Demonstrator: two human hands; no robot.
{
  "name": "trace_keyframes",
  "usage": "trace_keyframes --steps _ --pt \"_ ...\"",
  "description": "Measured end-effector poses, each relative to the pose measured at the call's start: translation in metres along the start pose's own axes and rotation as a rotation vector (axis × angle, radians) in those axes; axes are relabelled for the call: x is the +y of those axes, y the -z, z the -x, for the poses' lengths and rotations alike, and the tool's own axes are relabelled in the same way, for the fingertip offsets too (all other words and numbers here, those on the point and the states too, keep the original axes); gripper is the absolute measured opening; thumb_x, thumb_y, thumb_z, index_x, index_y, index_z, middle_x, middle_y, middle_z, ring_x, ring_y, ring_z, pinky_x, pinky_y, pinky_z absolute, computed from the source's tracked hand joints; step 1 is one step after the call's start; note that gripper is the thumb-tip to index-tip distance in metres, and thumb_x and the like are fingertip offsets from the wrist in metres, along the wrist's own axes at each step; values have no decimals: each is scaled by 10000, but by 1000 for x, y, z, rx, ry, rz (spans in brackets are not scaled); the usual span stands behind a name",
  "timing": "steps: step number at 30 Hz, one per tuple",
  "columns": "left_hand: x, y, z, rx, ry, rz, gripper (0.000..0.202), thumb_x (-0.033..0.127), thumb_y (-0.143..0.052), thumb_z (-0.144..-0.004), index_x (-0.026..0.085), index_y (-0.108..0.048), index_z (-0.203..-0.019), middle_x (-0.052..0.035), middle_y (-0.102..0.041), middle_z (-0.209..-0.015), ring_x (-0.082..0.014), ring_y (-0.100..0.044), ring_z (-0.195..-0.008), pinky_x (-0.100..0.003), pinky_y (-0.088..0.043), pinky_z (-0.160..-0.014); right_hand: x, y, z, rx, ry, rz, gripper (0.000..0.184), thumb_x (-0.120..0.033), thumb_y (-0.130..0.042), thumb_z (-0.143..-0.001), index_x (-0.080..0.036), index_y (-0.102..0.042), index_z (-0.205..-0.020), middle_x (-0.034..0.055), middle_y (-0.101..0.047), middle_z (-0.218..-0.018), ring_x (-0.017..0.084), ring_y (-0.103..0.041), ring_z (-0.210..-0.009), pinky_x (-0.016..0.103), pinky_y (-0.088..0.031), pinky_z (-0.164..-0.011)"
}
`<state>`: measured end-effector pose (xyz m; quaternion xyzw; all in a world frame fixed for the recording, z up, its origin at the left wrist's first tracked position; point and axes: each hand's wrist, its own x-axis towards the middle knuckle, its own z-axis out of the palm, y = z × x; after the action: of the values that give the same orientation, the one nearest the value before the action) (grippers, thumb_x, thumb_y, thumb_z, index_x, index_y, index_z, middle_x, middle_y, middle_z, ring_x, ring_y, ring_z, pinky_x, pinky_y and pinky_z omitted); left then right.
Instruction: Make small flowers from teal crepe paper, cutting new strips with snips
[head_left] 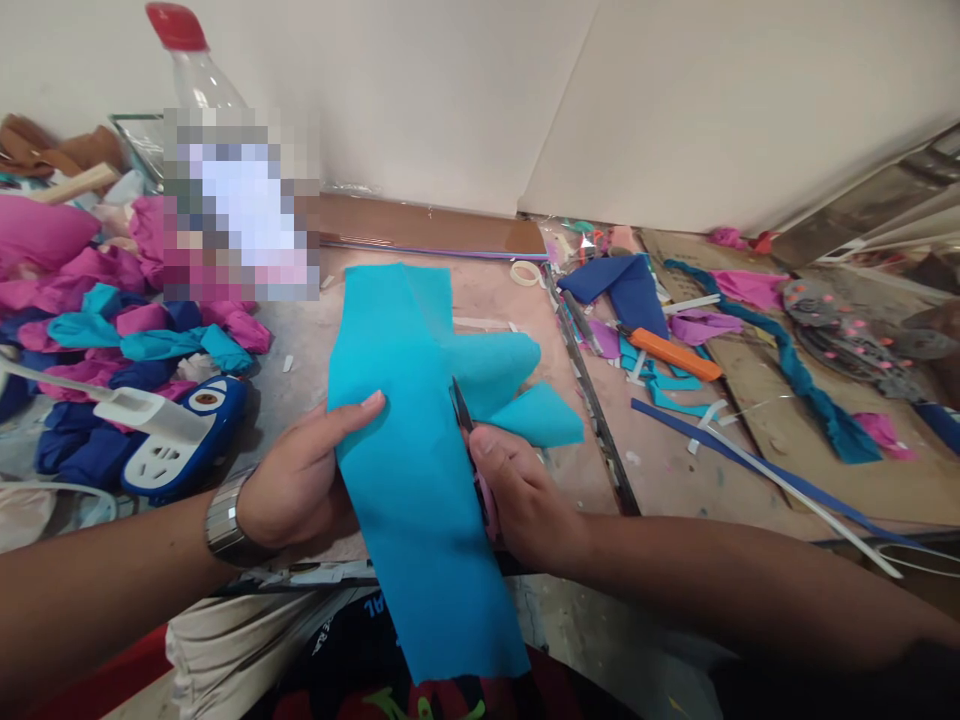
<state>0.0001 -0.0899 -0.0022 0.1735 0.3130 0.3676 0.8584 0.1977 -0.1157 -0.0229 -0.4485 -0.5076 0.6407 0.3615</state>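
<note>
A long turquoise fabric sheet (420, 500) lies over the table edge, its near end hanging above my lap. My left hand (296, 480) grips its left edge, thumb on top and fingers hidden underneath. In my right hand (521, 485) is a pair of scissors (461, 403) with dark blades and pink handles, held at the right edge of the sheet. The blades point away from me and lie against the fabric. A partly separated turquoise flap (540, 415) folds out to the right of the blades.
Pink, blue and turquoise fabric pieces (82, 260) pile up at left beside a blue-and-white power strip (180, 440). At right lie an orange utility knife (667, 352), a tape roll (524, 273), fabric scraps and cardboard (757, 450). A red-capped bottle (199, 70) stands behind.
</note>
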Motion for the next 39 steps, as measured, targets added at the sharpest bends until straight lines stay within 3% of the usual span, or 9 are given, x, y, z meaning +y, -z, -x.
trace_keyframes --steps 9,18,24,39 --pt "-2 2 0 -2 -29 2 482 376 -653 -946 150 -630 -1371 -173 -747 -1250 -375 -726 -1136 -551 -578 -1027 -1 0 -1 -23 44 -75 571 -716 -514 -955 -237 -473 -647 -50 -459 -446 108 -415 -418 248 -327 -428" --pt "-4 1 0 11 -51 -21 595 352 -662 -937 175 -537 -1491 -156 -740 -1274 -367 -715 -1165 -535 -551 -1077 0 0 -2 -27 23 -71 560 -713 -522 -952 -234 -476 -667 -42 -493 -502 118 -440 -478 253 -355 -471" --pt "-4 5 0 -12 -33 2 559 337 -639 -955 176 -547 -1483 -159 -739 -1275 -368 -724 -1145 -549 -562 -1057 -1 0 -3 -6 38 -45 576 -711 -506 -963 -232 -462 -645 -55 -460 -470 110 -411 -448 254 -345 -461" --pt "-6 1 4 26 -18 -23 573 325 -654 -939 187 -542 -1485 -147 -752 -1250 -374 -703 -1186 -533 -566 -1056 -3 3 -4 -10 3 10 540 -706 -488 -971 -229 -514 -719 -33 -507 -536 139 -498 -543 256 -418 -518"
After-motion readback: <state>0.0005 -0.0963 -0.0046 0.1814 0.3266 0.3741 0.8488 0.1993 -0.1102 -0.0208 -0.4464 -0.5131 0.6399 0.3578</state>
